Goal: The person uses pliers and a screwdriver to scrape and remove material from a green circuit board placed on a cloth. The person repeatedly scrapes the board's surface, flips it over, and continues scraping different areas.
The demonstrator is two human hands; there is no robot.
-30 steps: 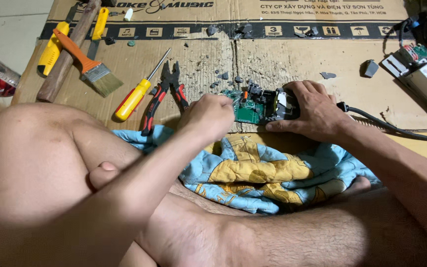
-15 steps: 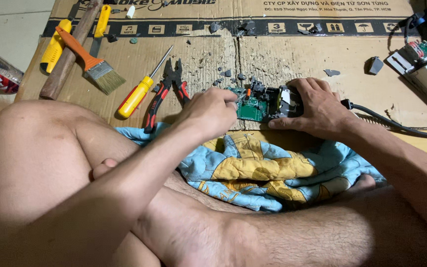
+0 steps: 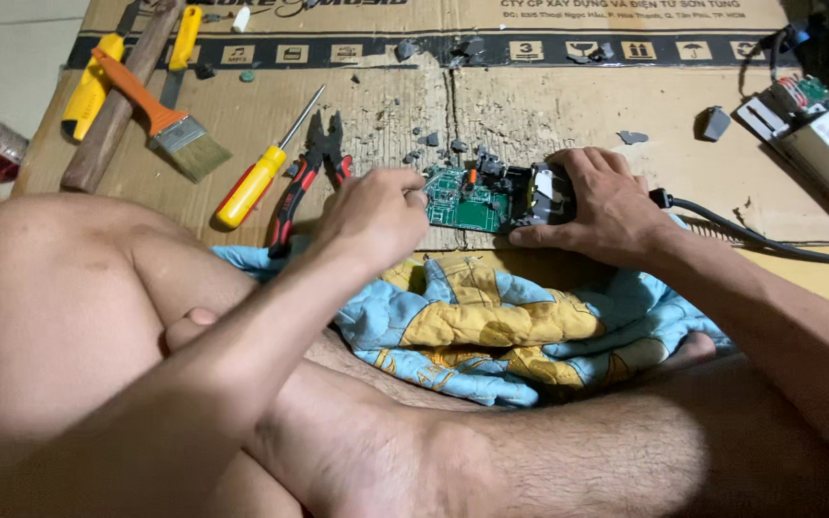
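The green circuit board [image 3: 464, 202] lies flat on the cardboard sheet [image 3: 549, 105], its long axis running between the two hands. It is pinned at its far end by the right hand [image 3: 599, 204], curled over the dark component block. The left hand [image 3: 373, 217] is loosely clenched, fingertips touching the board's near edge; what is pinched cannot be told. Pliers [image 3: 301, 178] lie just outward of the left hand; open cardboard lies beyond.

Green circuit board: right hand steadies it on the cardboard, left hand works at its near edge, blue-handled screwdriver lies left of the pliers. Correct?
Not quite. The head view shows the screwdriver has a yellow handle, not blue. The rest stands: right hand steadies the green circuit board on the cardboard, left hand at its edge, pliers beside.
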